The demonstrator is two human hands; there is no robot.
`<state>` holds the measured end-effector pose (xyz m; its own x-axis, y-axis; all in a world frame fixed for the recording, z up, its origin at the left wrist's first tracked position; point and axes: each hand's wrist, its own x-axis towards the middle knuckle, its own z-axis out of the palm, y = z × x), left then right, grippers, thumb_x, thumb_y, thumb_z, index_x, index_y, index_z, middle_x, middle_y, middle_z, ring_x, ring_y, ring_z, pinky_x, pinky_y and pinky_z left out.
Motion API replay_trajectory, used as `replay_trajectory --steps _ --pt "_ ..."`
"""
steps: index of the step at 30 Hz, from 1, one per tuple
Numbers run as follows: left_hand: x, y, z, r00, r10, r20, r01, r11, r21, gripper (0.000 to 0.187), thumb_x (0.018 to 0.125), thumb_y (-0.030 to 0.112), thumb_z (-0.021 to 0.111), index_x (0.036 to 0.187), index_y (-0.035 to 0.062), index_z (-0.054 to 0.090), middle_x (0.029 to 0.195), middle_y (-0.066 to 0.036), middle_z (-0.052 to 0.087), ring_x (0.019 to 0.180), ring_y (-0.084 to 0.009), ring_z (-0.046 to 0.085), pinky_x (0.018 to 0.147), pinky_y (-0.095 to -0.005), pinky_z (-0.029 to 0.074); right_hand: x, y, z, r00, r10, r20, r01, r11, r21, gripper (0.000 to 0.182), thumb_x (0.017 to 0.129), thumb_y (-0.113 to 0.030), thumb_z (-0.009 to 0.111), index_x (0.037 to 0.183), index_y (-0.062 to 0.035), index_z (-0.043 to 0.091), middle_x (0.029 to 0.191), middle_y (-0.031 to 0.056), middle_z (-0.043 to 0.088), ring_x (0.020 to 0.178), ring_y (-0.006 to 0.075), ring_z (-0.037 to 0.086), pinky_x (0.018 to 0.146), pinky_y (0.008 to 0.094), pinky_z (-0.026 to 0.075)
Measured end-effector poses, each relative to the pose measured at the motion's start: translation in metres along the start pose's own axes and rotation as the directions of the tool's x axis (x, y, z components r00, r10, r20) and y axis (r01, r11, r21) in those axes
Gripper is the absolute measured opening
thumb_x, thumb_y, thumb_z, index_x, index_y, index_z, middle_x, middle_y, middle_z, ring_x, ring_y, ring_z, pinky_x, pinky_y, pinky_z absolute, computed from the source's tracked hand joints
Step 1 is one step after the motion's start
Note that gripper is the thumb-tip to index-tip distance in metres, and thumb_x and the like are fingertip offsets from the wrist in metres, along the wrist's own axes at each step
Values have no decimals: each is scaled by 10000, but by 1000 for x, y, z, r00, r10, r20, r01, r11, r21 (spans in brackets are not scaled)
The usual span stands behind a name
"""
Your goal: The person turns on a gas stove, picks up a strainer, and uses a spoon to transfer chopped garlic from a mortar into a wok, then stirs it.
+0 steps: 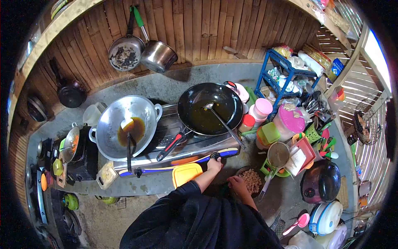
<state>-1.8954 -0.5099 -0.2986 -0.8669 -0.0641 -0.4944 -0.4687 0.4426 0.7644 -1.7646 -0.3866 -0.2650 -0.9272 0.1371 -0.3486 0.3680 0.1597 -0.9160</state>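
Observation:
My left hand (214,165) is closed on the black stove knob (215,156) at the right end of the gas stove's front (188,159). My right hand (238,185) is closed beside a dish of light brown crumbly food (251,181); what its fingers hold, if anything, is hidden. Above the knob, a black wok (195,118) with a little oil and a metal spatula (217,114) rests on the right burner. On the left burner stands a large silver wok (110,124) holding brown liquid and a dark-handled ladle (128,145).
A yellow container (186,173) lies by my left forearm. Right of the stove crowd pink-lidded tubs (291,116), a strainer (278,155), a red tray (306,148) and a rice cooker (320,181). A blue rack (286,70) stands behind. Pans (125,53) hang on the bamboo wall.

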Motion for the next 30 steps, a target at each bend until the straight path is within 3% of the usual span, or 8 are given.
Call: replay_trajectory --steps 10,17,19,20,22,25,29,30 --pt "1 0 -4 995 104 5 -103 976 193 397 887 362 534 816 -10 655 794 -192 661 858 -319 644 771 -406 500 -1 7 -4 1000 4 12 -4 1000 13 241 916 -211 527 871 -2 639 670 40 574 613 126 544 582 249 437" --pt "3 2 -7 994 71 79 -85 979 186 403 885 366 539 850 -18 657 814 -197 661 872 -332 638 777 -409 500 -6 1 -6 1000 29 2 -29 998 62 228 906 -208 530 859 -12 635 674 29 571 623 118 536 582 246 426" --pt "9 -5 -1 986 165 6 -161 955 247 402 913 346 517 806 -23 633 634 -115 654 626 -207 669 621 -341 518 -8 0 -6 1000 21 0 -21 997 70 225 904 -208 531 854 -14 633 676 27 570 621 116 533 579 244 422" --pt "13 -7 2 986 168 8 -165 955 248 402 913 346 517 806 -23 633 634 -115 654 626 -207 669 621 -341 518 -9 0 -7 1000 9 -5 -8 999 48 223 903 -208 534 852 -15 633 677 24 570 620 115 530 574 244 417" --pt "15 -5 0 995 69 66 -81 973 214 406 887 367 528 887 -19 655 901 -229 647 923 -352 619 799 -418 491 -9 2 -8 1000 -5 -13 5 1000 27 221 901 -208 537 850 -16 633 679 21 569 619 114 528 568 245 412" --pt "13 -1 -5 990 87 107 -112 959 260 415 884 373 527 908 -24 648 947 -244 635 944 -365 609 812 -422 488 -7 14 -9 999 38 -28 -36 997 75 214 896 -202 544 835 -16 629 669 16 557 615 118 524 564 247 408" --pt "12 -2 -6 992 81 97 -107 951 292 440 880 394 527 924 -27 645 959 -241 634 963 -366 601 828 -421 485 7 46 -17 949 -264 -171 222 947 -231 167 860 -196 577 847 -35 622 674 75 566 647 178 552 595 283 423" --pt "16 -9 -3 986 162 47 -169 926 338 441 894 401 520 800 -11 646 783 -171 642 795 -294 634 720 -383 501 11 54 -22 898 -384 -214 298 890 -346 150 838 -191 594 871 -47 620 715 111 580 692 219 576 624 304 438"
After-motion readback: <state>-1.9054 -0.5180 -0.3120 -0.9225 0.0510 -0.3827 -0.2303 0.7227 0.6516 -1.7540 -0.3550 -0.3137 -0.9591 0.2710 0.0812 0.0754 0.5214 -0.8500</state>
